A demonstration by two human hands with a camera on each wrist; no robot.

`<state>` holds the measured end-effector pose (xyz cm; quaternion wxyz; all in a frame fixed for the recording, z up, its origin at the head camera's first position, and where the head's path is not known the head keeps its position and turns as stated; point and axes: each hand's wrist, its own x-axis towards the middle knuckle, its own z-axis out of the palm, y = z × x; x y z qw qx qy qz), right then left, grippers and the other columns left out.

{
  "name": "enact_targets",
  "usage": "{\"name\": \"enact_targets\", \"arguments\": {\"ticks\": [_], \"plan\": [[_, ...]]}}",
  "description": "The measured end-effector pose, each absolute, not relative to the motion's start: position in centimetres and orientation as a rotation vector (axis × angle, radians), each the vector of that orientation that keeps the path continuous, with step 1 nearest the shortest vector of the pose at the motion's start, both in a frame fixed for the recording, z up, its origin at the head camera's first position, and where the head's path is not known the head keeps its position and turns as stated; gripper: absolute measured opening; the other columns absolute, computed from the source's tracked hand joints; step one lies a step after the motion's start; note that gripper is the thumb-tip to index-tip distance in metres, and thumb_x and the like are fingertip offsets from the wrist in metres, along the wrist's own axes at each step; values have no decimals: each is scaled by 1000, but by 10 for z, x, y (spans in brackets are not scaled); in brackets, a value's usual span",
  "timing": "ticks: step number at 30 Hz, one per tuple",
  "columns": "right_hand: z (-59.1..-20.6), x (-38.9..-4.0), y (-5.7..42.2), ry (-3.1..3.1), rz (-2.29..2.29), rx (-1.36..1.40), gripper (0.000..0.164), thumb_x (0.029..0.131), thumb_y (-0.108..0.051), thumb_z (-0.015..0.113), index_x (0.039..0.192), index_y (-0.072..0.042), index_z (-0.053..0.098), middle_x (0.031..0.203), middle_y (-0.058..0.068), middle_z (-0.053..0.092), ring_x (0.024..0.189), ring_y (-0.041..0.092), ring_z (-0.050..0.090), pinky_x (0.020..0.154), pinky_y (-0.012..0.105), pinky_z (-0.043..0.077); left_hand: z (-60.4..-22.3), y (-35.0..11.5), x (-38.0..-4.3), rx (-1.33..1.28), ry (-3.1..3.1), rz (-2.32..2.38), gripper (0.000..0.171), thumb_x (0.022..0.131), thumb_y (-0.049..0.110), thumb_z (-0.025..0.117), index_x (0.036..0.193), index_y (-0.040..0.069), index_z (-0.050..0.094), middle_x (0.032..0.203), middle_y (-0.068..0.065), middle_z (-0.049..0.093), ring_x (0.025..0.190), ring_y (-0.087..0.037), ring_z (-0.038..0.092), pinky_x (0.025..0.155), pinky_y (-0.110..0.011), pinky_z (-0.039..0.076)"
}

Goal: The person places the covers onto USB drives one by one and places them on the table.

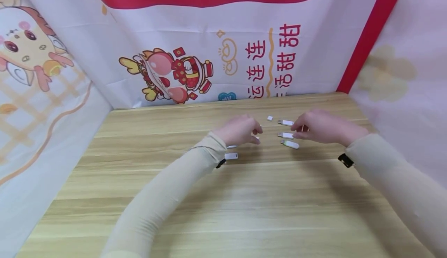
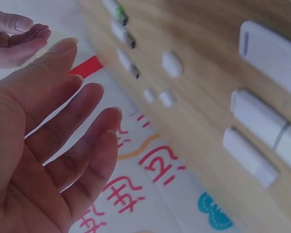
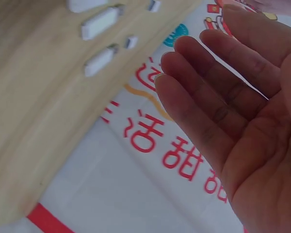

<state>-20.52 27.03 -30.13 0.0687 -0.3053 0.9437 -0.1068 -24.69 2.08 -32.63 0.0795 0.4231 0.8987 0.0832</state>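
Observation:
My left hand hovers over the back part of the wooden table, fingers loosely bent with nothing in them; its palm shows in the left wrist view. To the right, my right hand holds nothing either, its fingers relaxed and spread. Just left of its fingertips lie white USB sticks with bare plugs: a rear one, a middle one and a front one with a green band. A small white cap lies behind them. Under the left wrist lies a white capped USB stick.
The left wrist view shows a grey-banded white stick, a smaller white stick and loose caps on the wood-grain table. A printed cloth hangs along the table's back edge and both sides.

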Motion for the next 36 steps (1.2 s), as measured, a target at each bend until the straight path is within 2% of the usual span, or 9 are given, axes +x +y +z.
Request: {"name": "enact_targets", "arguments": {"ticks": [10,15,20,27,36], "plan": [[-339,-201,284,2890,-370,-819,11,79,-9,71,89,-6,72,76,-2,64,66,9,56,65,34,51,-357,28,-265,1170,2651,300,27,81,21,70,106,11,69,95,0,64,85,-10,54,80,-26,44],[-352,-202,283,2898,-360,-695,14,80,-11,71,93,-7,72,82,0,65,67,12,55,67,35,51,-367,30,-277,1047,2678,368,25,81,19,69,105,12,68,92,0,62,81,-12,53,76,-28,43],[-363,-206,279,2901,-359,-636,11,82,-16,69,91,-10,71,75,-2,61,63,14,49,61,31,45,-374,37,-287,1063,2653,329,26,78,16,71,103,13,69,89,1,61,81,-12,54,76,-27,43],[-376,-213,278,2958,-371,-710,17,79,-20,73,90,-7,71,72,-4,61,60,11,50,60,31,45,-380,47,-291,1049,2624,269,24,73,14,76,95,14,70,84,4,61,79,-12,55,77,-26,43],[-382,-218,271,2932,-328,-650,9,79,-21,73,82,-13,71,67,-6,57,58,11,49,57,28,44,-383,44,-288,1026,2639,291,5,77,15,73,80,14,69,74,5,61,71,-12,56,68,-22,44]]}}
